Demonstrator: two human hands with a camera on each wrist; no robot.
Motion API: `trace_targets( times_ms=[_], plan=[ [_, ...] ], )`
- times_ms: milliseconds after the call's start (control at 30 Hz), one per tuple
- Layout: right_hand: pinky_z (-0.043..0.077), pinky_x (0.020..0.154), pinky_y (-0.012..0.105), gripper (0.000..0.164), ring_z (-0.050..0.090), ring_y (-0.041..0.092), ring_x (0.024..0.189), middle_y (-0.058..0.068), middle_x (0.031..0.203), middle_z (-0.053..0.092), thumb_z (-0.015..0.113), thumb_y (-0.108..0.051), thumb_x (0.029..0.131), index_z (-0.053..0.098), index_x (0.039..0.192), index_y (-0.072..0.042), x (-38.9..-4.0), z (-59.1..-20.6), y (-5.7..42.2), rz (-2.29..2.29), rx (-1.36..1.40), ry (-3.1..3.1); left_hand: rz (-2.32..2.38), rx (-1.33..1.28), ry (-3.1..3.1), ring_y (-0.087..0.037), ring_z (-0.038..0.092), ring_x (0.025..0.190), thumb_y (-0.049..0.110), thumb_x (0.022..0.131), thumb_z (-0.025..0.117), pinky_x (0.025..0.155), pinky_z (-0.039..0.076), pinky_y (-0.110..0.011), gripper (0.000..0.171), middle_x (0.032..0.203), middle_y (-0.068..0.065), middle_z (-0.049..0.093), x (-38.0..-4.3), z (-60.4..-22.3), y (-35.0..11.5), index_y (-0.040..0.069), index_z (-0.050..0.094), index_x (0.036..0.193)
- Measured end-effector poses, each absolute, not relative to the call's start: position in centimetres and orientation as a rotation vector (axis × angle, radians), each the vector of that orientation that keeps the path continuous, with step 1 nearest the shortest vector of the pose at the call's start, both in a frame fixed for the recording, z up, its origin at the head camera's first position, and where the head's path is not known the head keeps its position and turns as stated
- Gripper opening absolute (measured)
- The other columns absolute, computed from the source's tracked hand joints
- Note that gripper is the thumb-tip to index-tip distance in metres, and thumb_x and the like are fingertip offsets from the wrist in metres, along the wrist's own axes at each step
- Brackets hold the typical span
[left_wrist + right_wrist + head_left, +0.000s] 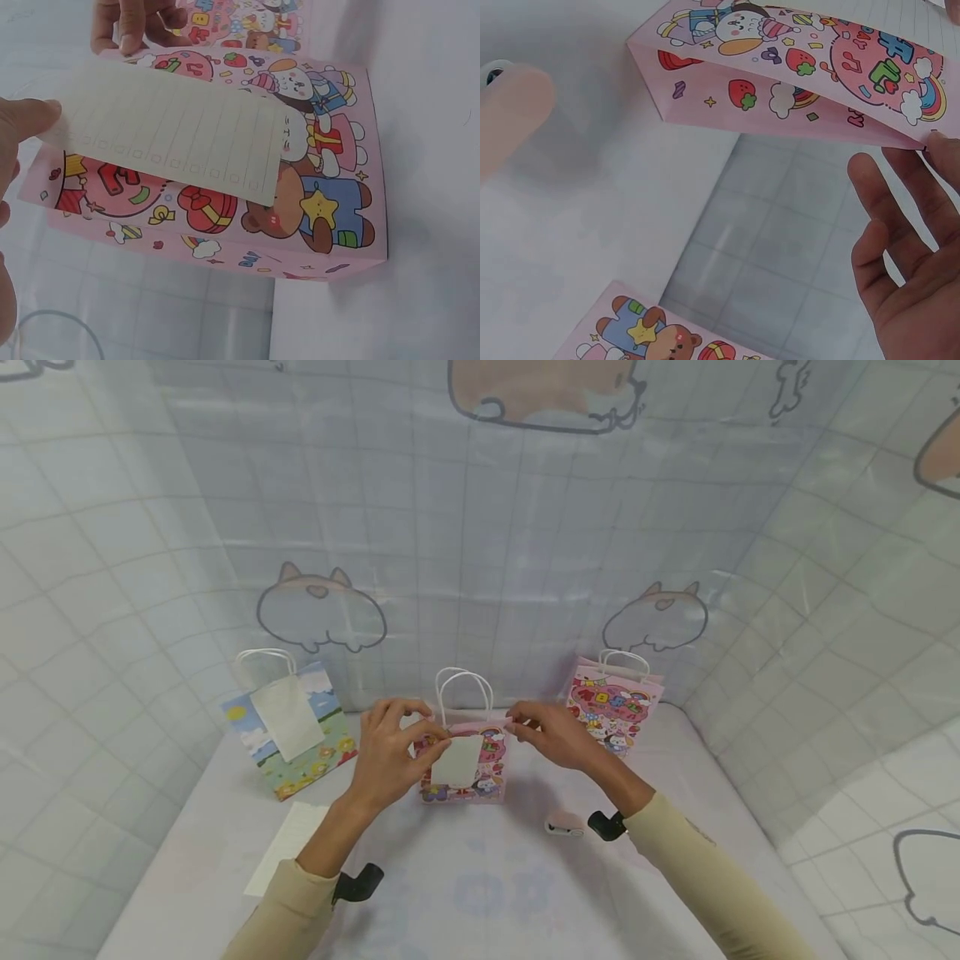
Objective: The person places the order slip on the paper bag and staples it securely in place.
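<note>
A pink cartoon gift bag [491, 777] with white handles stands in the middle of the table, against the back wall. On its front lies a lined paper slip [456, 762], with small checkboxes along one side in the left wrist view. My left hand [386, 752] pinches the slip's upper edge at the bag's top; its thumb presses on the paper [172, 127]. With my right hand [555, 735] I pinch the bag's upper right corner, thumb in front and fingers behind. The right wrist view shows that hand [915, 277] at the corner, its other fingers loosely bent.
At the left leans a landscape-print gift bag [330, 760] bearing a similar slip [288, 718]. Another pink gift bag [615, 706] stands at the back right. Pale lined paper [288, 843] lies front left. A small pink and white object [564, 825] sits near my right wrist.
</note>
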State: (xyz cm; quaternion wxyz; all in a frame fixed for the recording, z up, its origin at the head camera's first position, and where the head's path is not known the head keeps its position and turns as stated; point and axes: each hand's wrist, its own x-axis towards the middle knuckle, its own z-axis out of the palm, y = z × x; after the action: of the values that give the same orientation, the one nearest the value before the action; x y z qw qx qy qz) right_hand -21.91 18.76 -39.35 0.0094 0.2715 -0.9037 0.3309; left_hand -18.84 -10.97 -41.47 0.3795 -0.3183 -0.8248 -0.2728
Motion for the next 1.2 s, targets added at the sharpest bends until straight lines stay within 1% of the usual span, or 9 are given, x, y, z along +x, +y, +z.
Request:
trace_targets(
  times_ms=[233,400,467,567,633,733,833,967,1200],
  plan=[
    [0.055,0.072,0.031,0.020,0.066,0.013,0.090,-0.008,0.104,0.071,0.060,-0.035,0.102,0.068,0.117,-0.025,-21.4,-39.6,19.1,1.025,0.849,-2.826,-0.733,-0.806,-2.102,-0.029,0.047,0.108,0.031,0.082,0.084,0.085,0.029,-0.050,0.012,0.115,-0.004,0.060,-19.0,-41.9,-10.7,0.023,0.077,0.084],
    [0.055,0.077,0.031,0.019,0.066,0.011,0.094,-0.010,0.105,0.070,0.060,-0.033,0.102,0.069,0.117,-0.024,-21.2,-39.6,19.5,1.027,0.903,-2.807,-0.809,-0.835,-2.117,-0.026,0.051,0.122,0.028,0.083,0.084,0.102,0.029,-0.057,0.011,0.125,-0.004,0.062,-19.2,-42.2,-10.5,0.023,0.074,0.086],
    [0.055,0.079,0.032,0.018,0.067,0.010,0.096,-0.010,0.106,0.070,0.059,-0.032,0.103,0.069,0.116,-0.024,-21.1,-39.6,19.6,1.015,0.930,-2.798,-0.841,-0.844,-2.128,-0.025,0.052,0.126,0.025,0.083,0.084,0.106,0.029,-0.060,0.012,0.130,-0.003,0.062,-19.2,-42.2,-10.5,0.023,0.073,0.087],
    [0.054,0.079,0.033,0.017,0.067,0.011,0.096,-0.010,0.106,0.069,0.059,-0.031,0.103,0.069,0.115,-0.025,-20.9,-39.5,19.8,1.008,0.953,-2.801,-0.866,-0.846,-2.137,-0.025,0.053,0.128,0.023,0.083,0.085,0.103,0.032,-0.061,0.013,0.134,-0.003,0.061,-19.1,-42.2,-10.3,0.022,0.073,0.089],
    [0.054,0.078,0.033,0.016,0.067,0.012,0.095,-0.010,0.106,0.069,0.058,-0.031,0.104,0.069,0.115,-0.026,-20.8,-39.4,20.0,1.005,0.964,-2.805,-0.864,-0.842,-2.139,-0.026,0.053,0.127,0.023,0.082,0.085,0.099,0.034,-0.058,0.014,0.133,-0.003,0.061,-19.2,-42.3,-10.2,0.022,0.073,0.090],
    [0.054,0.079,0.033,0.016,0.067,0.011,0.096,-0.011,0.106,0.069,0.058,-0.031,0.104,0.069,0.115,-0.027,-20.8,-39.4,20.1,1.005,0.977,-2.811,-0.837,-0.844,-2.129,-0.025,0.055,0.121,0.023,0.082,0.085,0.094,0.034,-0.054,0.015,0.127,-0.003,0.064,-19.4,-42.4,-10.1,0.023,0.073,0.090],
    [0.054,0.081,0.033,0.016,0.066,0.010,0.097,-0.011,0.107,0.069,0.058,-0.031,0.104,0.068,0.116,-0.027,-20.7,-39.4,20.2,1.004,0.986,-2.814,-0.821,-0.857,-2.109,-0.023,0.056,0.114,0.024,0.083,0.084,0.090,0.033,-0.050,0.013,0.115,0.001,0.068,-19.5,-42.6,-10.0,0.022,0.074,0.091],
    [0.053,0.083,0.033,0.016,0.066,0.009,0.098,-0.011,0.108,0.069,0.059,-0.030,0.104,0.068,0.116,-0.026,-20.6,-39.4,20.4,1.010,0.980,-2.822,-0.853,-0.879,-2.074,-0.021,0.055,0.107,0.022,0.083,0.084,0.088,0.032,-0.047,0.012,0.102,0.005,0.069,-19.6,-42.8,-9.8,0.020,0.075,0.091],
    [0.053,0.084,0.035,0.015,0.066,0.011,0.102,-0.010,0.109,0.069,0.060,-0.030,0.103,0.068,0.115,-0.026,-20.4,-39.2,20.2,0.991,0.958,-2.838,-0.918,-0.879,-2.067,-0.018,0.055,0.101,0.016,0.082,0.085,0.087,0.032,-0.045,0.015,0.095,0.007,0.068,-19.7,-43.0,-9.5,0.019,0.073,0.091]
  ],
)
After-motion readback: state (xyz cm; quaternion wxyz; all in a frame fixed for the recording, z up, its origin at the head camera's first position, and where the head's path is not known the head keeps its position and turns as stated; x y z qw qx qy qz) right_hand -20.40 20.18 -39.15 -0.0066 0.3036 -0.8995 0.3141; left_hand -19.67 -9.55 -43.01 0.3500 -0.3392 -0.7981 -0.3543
